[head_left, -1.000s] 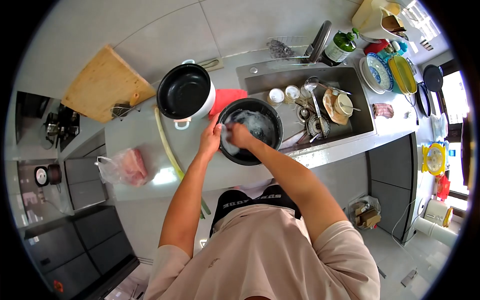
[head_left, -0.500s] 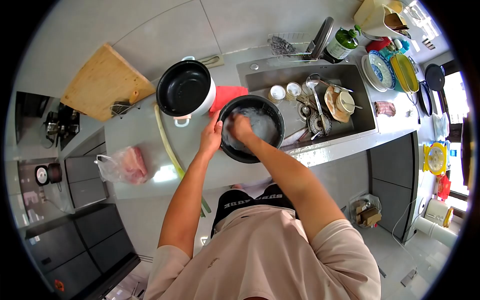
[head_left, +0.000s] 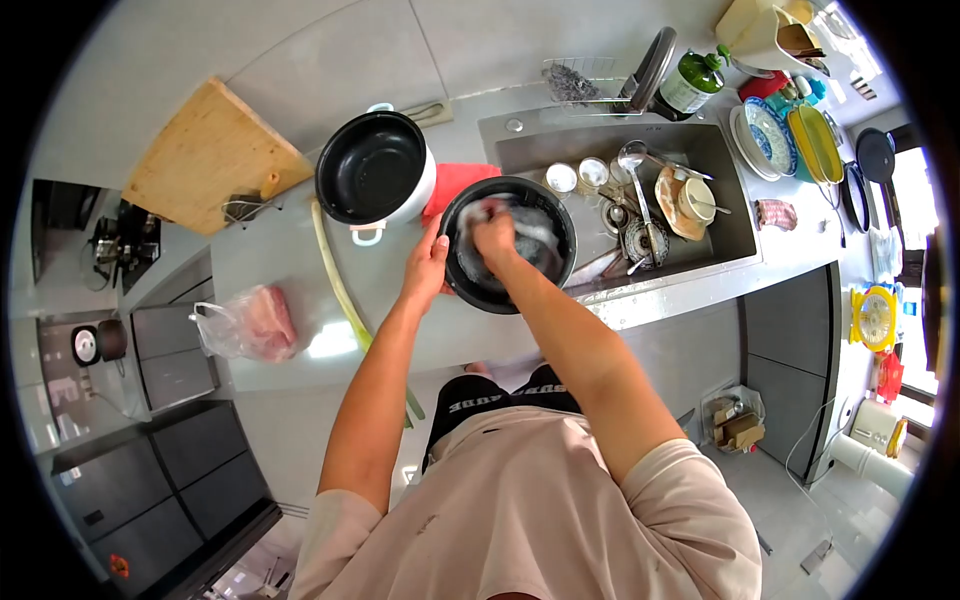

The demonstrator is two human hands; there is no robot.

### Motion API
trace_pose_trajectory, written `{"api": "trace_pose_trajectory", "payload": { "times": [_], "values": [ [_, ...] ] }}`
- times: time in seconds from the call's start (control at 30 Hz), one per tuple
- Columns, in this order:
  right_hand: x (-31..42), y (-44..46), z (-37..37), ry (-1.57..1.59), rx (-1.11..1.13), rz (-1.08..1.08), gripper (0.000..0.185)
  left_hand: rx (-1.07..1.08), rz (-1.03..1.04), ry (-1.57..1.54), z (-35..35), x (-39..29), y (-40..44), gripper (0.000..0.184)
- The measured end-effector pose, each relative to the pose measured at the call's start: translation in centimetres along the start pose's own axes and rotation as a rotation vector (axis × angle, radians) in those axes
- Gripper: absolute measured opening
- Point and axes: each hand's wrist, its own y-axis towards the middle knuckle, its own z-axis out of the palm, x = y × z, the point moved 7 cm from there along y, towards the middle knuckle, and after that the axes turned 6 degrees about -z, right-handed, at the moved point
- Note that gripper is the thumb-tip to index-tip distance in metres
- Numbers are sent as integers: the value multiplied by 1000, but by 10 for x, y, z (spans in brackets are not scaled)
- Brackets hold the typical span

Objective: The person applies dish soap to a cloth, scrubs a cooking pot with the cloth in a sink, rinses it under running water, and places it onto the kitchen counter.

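A round black pot with soapy water and white suds inside is on the counter at the sink's left edge. My left hand grips its left rim, thumb at the top of the wall. Inside the pot, my right hand is closed and down in the suds against the inner left side. Foam and blur hide what its fingers hold. Behind the pot lies a red cloth, partly covered. To the left stands a white pot with a black interior and white handles.
The sink holds glasses, a ladle, bowls and utensils. A green soap bottle stands by the faucet. Leftward are a long green onion, bagged meat and a wooden board. Stacked plates stand right.
My right hand has shifted within the black pot, and the suds have moved and whitened on the right side. My left hand keeps its grip on the rim.
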Motion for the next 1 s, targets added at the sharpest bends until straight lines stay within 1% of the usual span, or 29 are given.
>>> {"api": "trace_pose_trajectory", "payload": {
  "times": [0.03, 0.07, 0.13, 0.2, 0.23, 0.27, 0.33, 0.37, 0.4, 0.47, 0.5, 0.53, 0.57, 0.6, 0.63, 0.67, 0.7, 0.73, 0.8, 0.83, 0.87, 0.9, 0.93, 0.97, 1.0],
  "values": [
    [18, -11, 11, -158, 464, -145, 23, 21, -45, -37, 0, 2, 0, 47],
    [27, -31, 21, -317, 927, -291, 23, 22, -40, -39, -2, 1, 0, 47],
    [28, -43, 22, -359, 1185, -439, 25, 83, -58, -155, -2, 0, -3, 44],
    [22, -53, 21, -461, 1379, -508, 27, 82, -56, -140, -1, -2, -4, 44],
    [29, -46, 23, -439, 1260, -577, 24, 79, -58, -121, -1, -3, -5, 44],
    [29, -46, 32, -438, 1262, -578, 24, 77, -58, -121, -1, -3, -6, 44],
    [12, 1, 22, 317, 474, 30, 20, 54, -106, -89, -2, 3, -6, 44],
    [1, 10, 22, 647, 229, 169, 17, 50, -106, -88, -2, 10, -2, 44],
    [3, 4, 23, 649, 230, 171, 17, 14, 17, -38, -2, 23, 11, 44],
    [21, -16, 21, 260, 441, 50, 18, -14, 143, 14, 0, 18, 10, 45],
    [33, -31, 21, -146, 802, -194, 22, -41, 48, -69, 2, 12, -4, 44],
    [37, -48, 29, -453, 1199, -541, 23, -71, -46, -153, 5, 16, -12, 43],
    [24, -54, 22, -676, 1358, -584, 22, -123, -48, -240, 8, 16, -19, 38],
    [24, -65, 10, -905, 1511, -621, 23, -124, -47, -242, 16, 20, -27, 38],
    [28, -64, 0, -906, 1510, -624, 23, -131, -166, -352, 25, 34, -34, 37],
    [33, -59, -10, -1018, 1450, -714, 23, -138, -284, -464, 29, 45, -39, 38],
    [38, -56, -15, -1127, 1386, -799, 24, -94, -342, -386, 29, 44, -43, 37],
    [42, -55, -17, -1128, 1387, -800, 24, -94, -343, -387, 25, 50, -34, 37],
    [39, -53, -23, -1239, 1425, -714, 27, -361, -143, 93, -8, 39, -7, 36],
    [36, -50, -22, -1244, 1426, -708, 27, -393, 44, 162, -16, 16, 1, 36],
    [31, -52, -17, -1202, 1505, -668, 30, -424, 232, 229, -22, -8, 6, 36],
    [26, -56, -11, -1157, 1584, -629, 33, -423, 230, 228, -26, -8, 17, 36],
    [24, -59, -5, -1157, 1585, -628, 33, -335, 240, 248, -23, -8, 30, 36],
    [27, -60, 5, -1073, 1507, -634, 35, -248, 249, 269, -19, -5, 38, 37],
    [29, -61, 15, -988, 1426, -637, 37, -249, 247, 271, -16, -4, 33, 37]
  ]
}}
